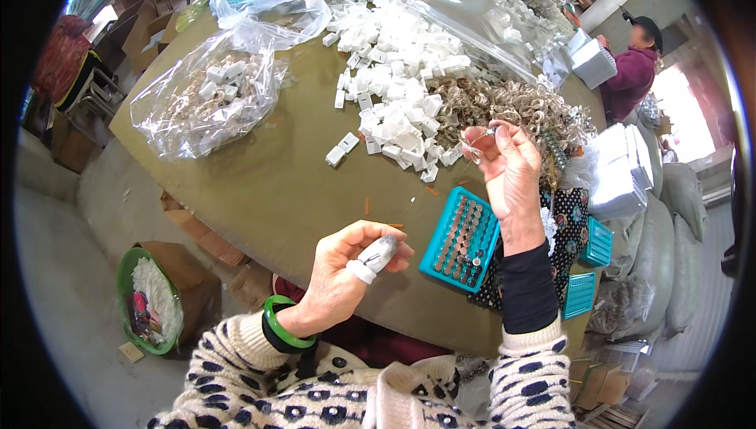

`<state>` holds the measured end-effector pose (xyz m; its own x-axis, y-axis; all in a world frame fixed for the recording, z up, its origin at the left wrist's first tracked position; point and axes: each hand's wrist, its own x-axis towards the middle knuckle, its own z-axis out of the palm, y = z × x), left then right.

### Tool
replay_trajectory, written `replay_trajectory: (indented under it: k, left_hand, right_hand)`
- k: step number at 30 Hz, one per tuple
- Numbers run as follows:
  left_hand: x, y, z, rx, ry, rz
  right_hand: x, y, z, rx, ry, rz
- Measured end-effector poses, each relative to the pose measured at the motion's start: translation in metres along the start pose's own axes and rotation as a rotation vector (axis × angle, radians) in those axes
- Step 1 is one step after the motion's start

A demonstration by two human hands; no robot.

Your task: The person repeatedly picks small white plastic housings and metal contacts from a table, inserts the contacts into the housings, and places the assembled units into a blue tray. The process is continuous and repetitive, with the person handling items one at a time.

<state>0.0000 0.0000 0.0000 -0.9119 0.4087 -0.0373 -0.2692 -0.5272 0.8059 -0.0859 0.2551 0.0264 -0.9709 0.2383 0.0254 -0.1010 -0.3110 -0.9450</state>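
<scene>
My left hand point(335, 268) is over the table's near edge, fingers curled together, with a grey-and-white wrapping on one finger. Whatever it may hold is hidden. My right hand point(510, 173) is raised beside a tangled heap of thin brownish wire pieces point(504, 106), and its fingertips pinch a thin, pale wire piece point(472, 146). Under my right wrist lies a turquoise tray point(429, 265) with rows of small round metallic pieces. Beyond it spreads a pile of small white plastic boxes point(402, 114); a few point(342, 149) lie apart on the left.
A clear plastic bag point(213, 106) of wires and white boxes lies on the table point(236, 185). Plastic sheeting point(472, 12) covers part of the far pile. Turquoise trays point(579, 295) and white box stacks point(618, 169) stand right. A green-rimmed bin point(130, 303) is left; another person point(634, 71) is far right.
</scene>
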Motion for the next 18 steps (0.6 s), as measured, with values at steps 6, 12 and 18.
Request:
replay_trajectory:
  k: [6,12,18]
  left_hand:
    - [0.008,0.011,0.014,0.055,0.067,0.048]
    - [0.004,0.017,0.011,0.280,0.052,0.194]
    - [-0.004,0.021,0.001,0.772,-0.140,0.469]
  right_hand:
    - [-0.044,-0.018,0.039,0.129,-0.065,0.049]
    - [-0.120,-0.018,0.073,-0.669,-0.253,-0.126]
    - [-0.147,-0.011,0.071,-1.070,-0.418,-0.415]
